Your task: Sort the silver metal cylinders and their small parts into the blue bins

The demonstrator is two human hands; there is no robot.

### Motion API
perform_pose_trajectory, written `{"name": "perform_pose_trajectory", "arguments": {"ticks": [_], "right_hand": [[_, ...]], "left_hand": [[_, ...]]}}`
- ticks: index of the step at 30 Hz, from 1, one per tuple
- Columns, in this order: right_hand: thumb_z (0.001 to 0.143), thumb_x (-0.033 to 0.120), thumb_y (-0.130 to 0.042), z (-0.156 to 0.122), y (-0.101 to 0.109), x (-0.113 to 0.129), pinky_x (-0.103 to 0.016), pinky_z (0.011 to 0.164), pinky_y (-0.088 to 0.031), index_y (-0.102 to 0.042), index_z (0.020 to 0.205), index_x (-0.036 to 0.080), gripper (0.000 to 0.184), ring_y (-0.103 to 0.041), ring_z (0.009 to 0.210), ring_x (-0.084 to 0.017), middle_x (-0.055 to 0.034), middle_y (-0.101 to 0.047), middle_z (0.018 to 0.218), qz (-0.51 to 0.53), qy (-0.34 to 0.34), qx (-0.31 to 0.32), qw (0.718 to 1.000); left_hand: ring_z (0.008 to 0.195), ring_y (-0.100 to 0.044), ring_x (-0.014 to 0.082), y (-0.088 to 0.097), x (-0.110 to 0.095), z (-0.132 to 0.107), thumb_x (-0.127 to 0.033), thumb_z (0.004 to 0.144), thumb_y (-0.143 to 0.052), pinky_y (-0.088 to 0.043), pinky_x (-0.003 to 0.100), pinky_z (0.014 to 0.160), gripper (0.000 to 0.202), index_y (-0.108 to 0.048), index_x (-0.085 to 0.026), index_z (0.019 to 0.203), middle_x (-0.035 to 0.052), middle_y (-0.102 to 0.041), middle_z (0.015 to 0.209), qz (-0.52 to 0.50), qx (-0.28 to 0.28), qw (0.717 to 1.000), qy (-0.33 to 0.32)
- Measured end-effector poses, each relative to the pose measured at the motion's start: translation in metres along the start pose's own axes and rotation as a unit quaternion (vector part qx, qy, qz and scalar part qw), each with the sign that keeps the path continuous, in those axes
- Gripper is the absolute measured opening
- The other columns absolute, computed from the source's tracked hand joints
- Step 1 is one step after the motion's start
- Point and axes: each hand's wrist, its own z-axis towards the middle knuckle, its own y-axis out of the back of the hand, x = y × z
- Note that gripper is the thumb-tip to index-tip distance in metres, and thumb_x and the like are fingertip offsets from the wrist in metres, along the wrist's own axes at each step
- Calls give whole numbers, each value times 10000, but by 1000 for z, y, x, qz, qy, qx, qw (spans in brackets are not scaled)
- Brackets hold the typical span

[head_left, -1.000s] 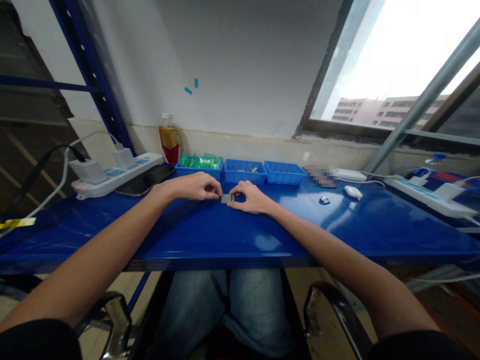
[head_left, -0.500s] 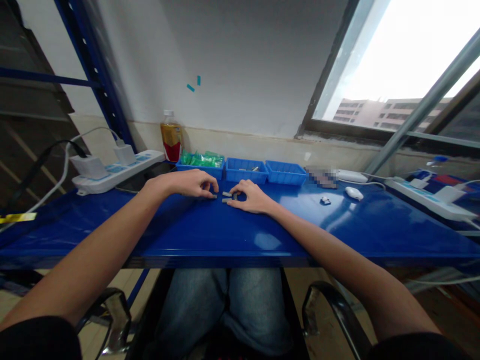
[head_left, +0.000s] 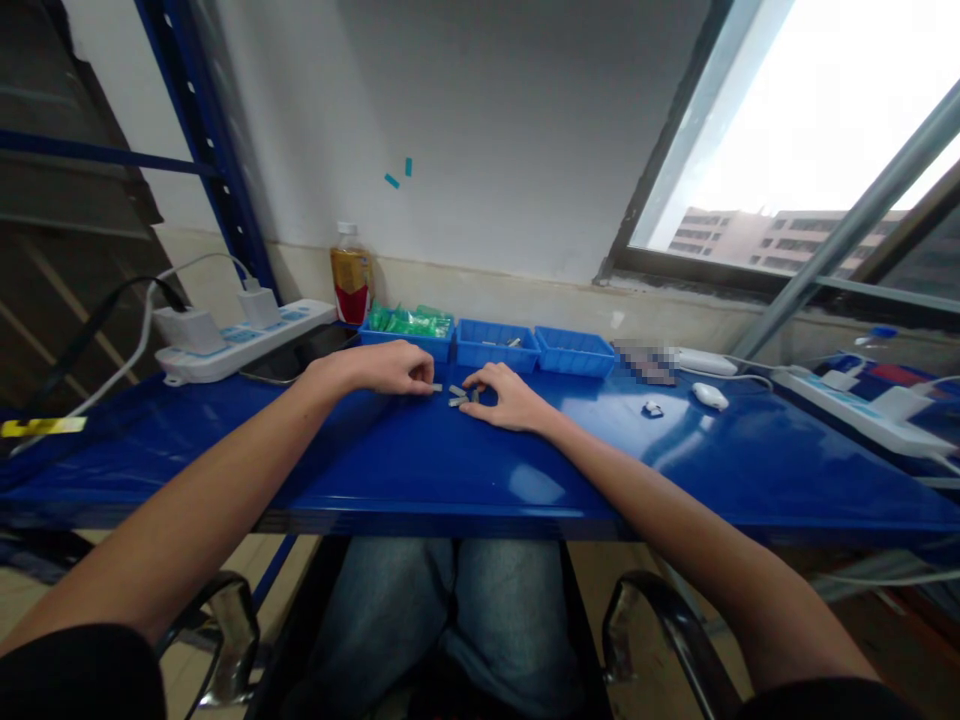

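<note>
My left hand (head_left: 401,368) is closed in a pinch, with a small grey metallic-looking piece (head_left: 437,387) showing at its fingertips, low over the blue table (head_left: 420,460). To its right, my right hand (head_left: 506,397) rests on the table with thumb and forefinger apart in a C shape. Several more small grey pieces (head_left: 457,401) lie at and between those two fingertips. Their exact kind is too small to make out. Behind the hands stands a blue bin (head_left: 495,358) with a few similar small pieces in it.
A blue bin (head_left: 405,342) of green plastic packets and another blue bin (head_left: 574,362) flank the middle one. A drink bottle (head_left: 351,275), a power strip (head_left: 247,345) and a dark phone-like slab (head_left: 296,355) are at left. At right lie a white earbud case (head_left: 709,397) and a second power strip (head_left: 862,405).
The left fingers have drawn together on the small grey piece, which now sticks out to the right. The right hand stays nearly in place; the pieces beside it have shifted slightly. The view has moved a little.
</note>
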Motion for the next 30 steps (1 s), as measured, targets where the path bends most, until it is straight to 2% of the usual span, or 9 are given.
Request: {"name": "perform_pose_trajectory", "arguments": {"ticks": [4,6,11,14,18,21,25,27,30], "right_hand": [[822,372,-606,-2,12,11,-347,832,-377,-553,1107,173,352,-492,909,-210,-64,-563,929,-25,55,-62,996],[843,336,-576,-3,16,17,-361,848,-374,-548,1101,184,301,-489,927,-221,-73,-564,952,-46,76,-87,992],[878,254,-510,-2,16,21,-354,802,-388,-575,954,193,118,-498,884,-218,-77,-581,917,-90,117,-133,980],[891,269,-498,-1,16,19,-342,779,-396,-572,895,193,107,-504,833,-203,-66,-584,856,-82,117,-165,976],[911,298,-475,0,19,18,-331,738,-396,-569,818,191,170,-498,769,-187,-51,-567,773,-67,84,-198,974],[916,308,-463,0,21,17,-323,719,-393,-562,781,188,206,-490,746,-181,-45,-556,744,-65,76,-203,974],[889,332,-517,-1,21,16,-315,734,-406,-568,924,178,165,-504,772,-183,-46,-563,789,-59,69,-208,974],[867,328,-552,-2,21,17,-319,754,-416,-549,1031,174,225,-512,799,-189,-52,-567,831,-60,74,-209,973],[879,281,-520,-4,22,20,-320,758,-415,-559,1009,179,171,-513,809,-192,-60,-571,846,-76,90,-200,973]], "left_hand": [[726,-589,133,0,-10,3,-407,844,-509,-391,200,628,311,-649,-142,925,49,-675,842,-42,-85,994,-51],[709,-584,130,-2,-16,5,-391,850,-496,-390,202,623,308,-657,-140,928,45,-675,830,-63,-98,991,-70],[705,-587,129,-5,-24,6,-382,861,-475,-408,213,642,315,-663,-134,913,37,-678,815,-119,-109,982,-101],[738,-598,135,-5,-26,5,-384,880,-450,-429,224,663,318,-641,-135,935,44,-674,838,-152,-126,974,-107],[737,-602,145,-10,-28,7,-386,836,-537,-441,228,635,339,-561,-142,1071,47,-654,833,-144,-200,960,-130],[702,-587,140,-14,-30,11,-362,848,-526,-430,235,637,267,-570,-148,1001,38,-640,792,-98,-241,955,-140],[656,-566,135,-16,-33,12,-342,898,-443,-404,235,621,250,-592,-142,921,38,-633,742,-59,-249,958,-128],[659,-566,135,-16,-34,12,-323,912,-405,-399,233,622,262,-592,-141,881,39,-633,742,-51,-246,959,-128],[661,-566,138,-15,-33,12,-312,930,-344,-399,234,632,314,-581,-146,808,31,-624,724,-45,-237,962,-125]]}}
